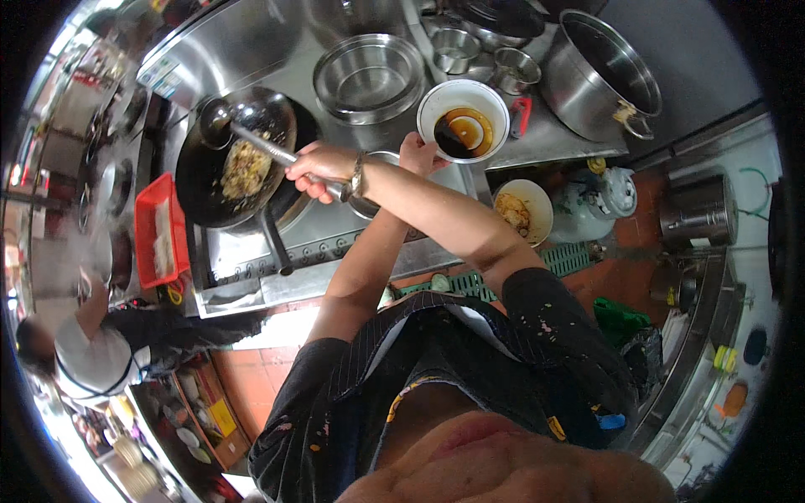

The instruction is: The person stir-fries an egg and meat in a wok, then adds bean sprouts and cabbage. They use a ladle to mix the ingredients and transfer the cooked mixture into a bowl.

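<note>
My right hand (321, 170) is wrapped around the metal handle of a ladle (267, 146), its bowl resting inside a black wok (195, 179) on the left. Chopped, yellowish-brown food (246, 170) lies in the wok, beside the ladle's bowl. Under my crossed right forearm, my left hand (420, 154) grips the near-left rim of a white bowl (433, 100). Dark brown liquid (462, 133) covers part of that bowl's bottom. The wok's handle (277, 245) points toward me.
Steel basins (368, 78) and small steel pots (454, 50) stand behind. A large stockpot (582, 82) is at right, above a gas cylinder (591, 207) and a food-filled pale container (541, 214). A red basket (144, 232) sits left of the wok. Another person (94, 358) works at far left.
</note>
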`<state>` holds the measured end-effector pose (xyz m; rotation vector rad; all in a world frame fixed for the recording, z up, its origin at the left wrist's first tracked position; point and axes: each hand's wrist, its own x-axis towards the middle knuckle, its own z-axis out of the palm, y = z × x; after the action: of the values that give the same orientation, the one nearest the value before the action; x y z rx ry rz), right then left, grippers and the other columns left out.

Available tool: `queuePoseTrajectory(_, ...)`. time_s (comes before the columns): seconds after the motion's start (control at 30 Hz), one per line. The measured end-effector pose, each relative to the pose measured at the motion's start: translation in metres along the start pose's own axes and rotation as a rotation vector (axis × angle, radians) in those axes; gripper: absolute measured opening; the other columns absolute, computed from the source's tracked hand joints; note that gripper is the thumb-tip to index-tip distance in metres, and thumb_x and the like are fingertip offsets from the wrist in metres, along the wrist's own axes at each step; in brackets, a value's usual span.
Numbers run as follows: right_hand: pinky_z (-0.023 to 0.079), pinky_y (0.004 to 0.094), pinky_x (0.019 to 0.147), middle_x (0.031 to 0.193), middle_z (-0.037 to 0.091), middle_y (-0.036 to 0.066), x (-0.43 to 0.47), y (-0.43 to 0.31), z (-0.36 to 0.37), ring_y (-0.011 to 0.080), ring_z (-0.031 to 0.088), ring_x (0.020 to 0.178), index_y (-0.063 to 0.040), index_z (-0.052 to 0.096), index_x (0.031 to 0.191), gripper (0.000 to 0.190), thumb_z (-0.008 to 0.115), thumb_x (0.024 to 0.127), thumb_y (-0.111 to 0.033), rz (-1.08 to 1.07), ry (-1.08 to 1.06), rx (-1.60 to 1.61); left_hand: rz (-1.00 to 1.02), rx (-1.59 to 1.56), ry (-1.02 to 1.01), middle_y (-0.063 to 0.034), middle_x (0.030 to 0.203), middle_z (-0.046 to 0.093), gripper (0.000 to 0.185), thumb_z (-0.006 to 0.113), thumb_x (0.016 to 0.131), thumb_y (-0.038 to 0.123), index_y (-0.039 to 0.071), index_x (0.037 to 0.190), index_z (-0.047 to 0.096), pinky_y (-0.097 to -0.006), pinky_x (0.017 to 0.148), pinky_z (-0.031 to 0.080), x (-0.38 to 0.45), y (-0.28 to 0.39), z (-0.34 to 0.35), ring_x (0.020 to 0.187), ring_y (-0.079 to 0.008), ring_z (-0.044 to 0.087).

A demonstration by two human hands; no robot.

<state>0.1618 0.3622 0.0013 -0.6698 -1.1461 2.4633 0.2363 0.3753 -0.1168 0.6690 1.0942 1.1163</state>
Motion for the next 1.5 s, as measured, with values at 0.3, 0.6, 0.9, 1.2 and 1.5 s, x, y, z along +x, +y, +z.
queuePoseTrajectory(0.3, 0.029, 0.0205, 0.027, 0.062, 0.046, -0.001, -0.054, -0.013, -0.012, 0.0032, 0.037, 0.036, -0.006, 0.050, 0.103, 0.015, 0.050, 0.089, -0.011, 0.147, -0.027, 0.140, -0.001, 0.032, 0.068, -0.0127, 0.074, 0.057, 0.027, 0.066, 0.077, 0.014, 0.000, 0.093, 0.050, -0.0353, 0.046, 0.054, 0.085, -0.082, 0.081, 0.058, -0.0223, 0.062)
queuePoseTrajectory(0.6, 0.031, 0.0205, 0.027, 0.062, 0.046, 0.001, -0.040, 0.000, -0.012, 0.0041, 0.039, 0.036, -0.004, 0.047, 0.105, 0.019, 0.049, 0.088, -0.011, 0.182, 0.025, -0.175, 0.247, 0.031, -0.304, -0.0036, 0.082, 0.058, 0.030, 0.057, 0.089, 0.030, 0.002, 0.100, 0.056, -0.0280, 0.064, 0.051, 0.000, -0.079, -0.021, 0.075, -0.0150, 0.058)
queuePoseTrajectory(0.9, 0.033, 0.0200, 0.027, 0.063, 0.045, 0.000, -0.009, 0.013, -0.022, 0.0034, 0.039, 0.036, -0.002, 0.047, 0.113, 0.025, 0.047, 0.089, -0.010, 0.214, -0.009, -0.119, -0.122, -0.221, 0.240, -0.0085, 0.091, 0.058, 0.028, 0.054, 0.091, 0.023, 0.004, 0.111, 0.053, -0.0302, 0.070, 0.055, -0.206, -0.020, -0.212, 0.078, -0.0200, 0.064)
queuePoseTrajectory(1.2, 0.038, 0.0307, 0.027, 0.055, 0.048, 0.005, 0.044, 0.058, -0.006, 0.0144, 0.047, 0.033, -0.006, 0.040, 0.080, 0.013, 0.052, 0.077, -0.009, 0.078, 0.391, -0.809, 0.051, -0.839, 0.177, -0.0110, 0.092, 0.059, 0.037, 0.043, 0.094, 0.038, 0.005, 0.107, 0.050, -0.0340, 0.069, 0.056, -0.227, 0.051, -0.239, 0.085, -0.0253, 0.063)
queuePoseTrajectory(1.5, 0.038, 0.0287, 0.029, 0.054, 0.052, 0.007, -0.037, 0.049, 0.032, 0.0136, 0.049, 0.034, -0.002, 0.039, 0.124, 0.045, 0.052, 0.082, -0.010, 0.235, 0.134, -0.961, -0.048, -0.902, 0.050, -0.0039, 0.079, 0.052, 0.028, 0.047, 0.093, 0.036, 0.010, 0.106, 0.050, -0.0266, 0.051, 0.041, -0.188, 0.041, -0.262, 0.062, -0.0138, 0.049)
